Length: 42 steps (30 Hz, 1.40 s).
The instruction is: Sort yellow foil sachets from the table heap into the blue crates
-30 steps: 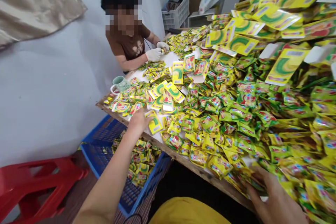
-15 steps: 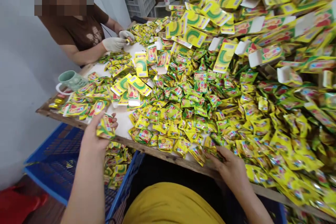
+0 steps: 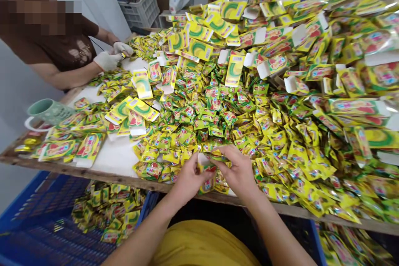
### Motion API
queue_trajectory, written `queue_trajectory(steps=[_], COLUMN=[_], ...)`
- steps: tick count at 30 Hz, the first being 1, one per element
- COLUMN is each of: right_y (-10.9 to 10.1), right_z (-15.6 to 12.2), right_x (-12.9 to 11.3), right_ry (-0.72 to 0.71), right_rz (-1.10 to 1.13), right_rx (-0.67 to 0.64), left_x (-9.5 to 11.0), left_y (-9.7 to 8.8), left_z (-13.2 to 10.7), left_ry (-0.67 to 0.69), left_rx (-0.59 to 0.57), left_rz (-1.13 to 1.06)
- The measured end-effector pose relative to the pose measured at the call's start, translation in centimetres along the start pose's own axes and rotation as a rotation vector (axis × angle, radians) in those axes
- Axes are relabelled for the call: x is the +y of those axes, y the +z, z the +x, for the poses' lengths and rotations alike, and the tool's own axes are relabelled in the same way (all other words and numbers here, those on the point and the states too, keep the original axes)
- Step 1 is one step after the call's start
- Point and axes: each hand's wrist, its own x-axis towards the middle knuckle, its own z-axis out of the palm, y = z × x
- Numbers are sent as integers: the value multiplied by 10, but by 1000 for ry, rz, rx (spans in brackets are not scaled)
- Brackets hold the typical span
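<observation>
At the table's front edge, my left hand (image 3: 190, 178) is closed around a small yellow-green carton (image 3: 206, 174) with its white end flap raised. My right hand (image 3: 237, 171) meets it from the other side, thumb and fingers pinched together at the carton's open end. Whatever lies between those fingertips is too hidden to make out. Around both hands spreads a heap of small shiny yellow and green packets (image 3: 187, 137). Several flat cartons (image 3: 90, 147) lie to the left on the white tabletop (image 3: 115, 160).
More cartons (image 3: 271, 64) are piled at the back and right. A green mug (image 3: 51, 112) stands at the left. Below the edge, a blue crate (image 3: 28, 216) holds filled packs. Across the table, a person's gloved hands (image 3: 107, 60) handle something small.
My left hand has moved right from the table's left part, bringing the carton to my right hand. My right hand has shifted left and up to meet it. The view has turned right.
</observation>
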Motion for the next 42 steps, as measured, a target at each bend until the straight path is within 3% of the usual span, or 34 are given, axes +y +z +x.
queue_trajectory(steps=[5,9,14,20,28,32,36,40,42], right_y=[-20,-31,-32,-22,-31,-26,-21,-22,-24], right_z=[5,15,14,9,11,9,6,0,-5], right_x=[-10,-25,-30,-30,-17,-15,-13,-13,-12], right_ry=[-174,-153,-134,-375,-244,-291,-315,-193,-148], right_rz=[-253,-277,-285,-409,-241,-324,-261,-173,-120], right_rx=[-357,-551,-466,-512,-458,-392,-273,-465,-486], left_x=[-1,-6,-5,0,12,19,25,24,20], left_y=[-3,1,-1,-5,3,10,10,4,1], left_z=[-11,-15,-18,-22,-26,-28,-28,-28,-29], left_ry=[40,95,107,112,-1,-15,-23,-38,-44], left_rx=[-68,-66,-127,-114,-98,-8,-21,-27,-38], left_rz=[142,234,147,182,83,68,43,29,54])
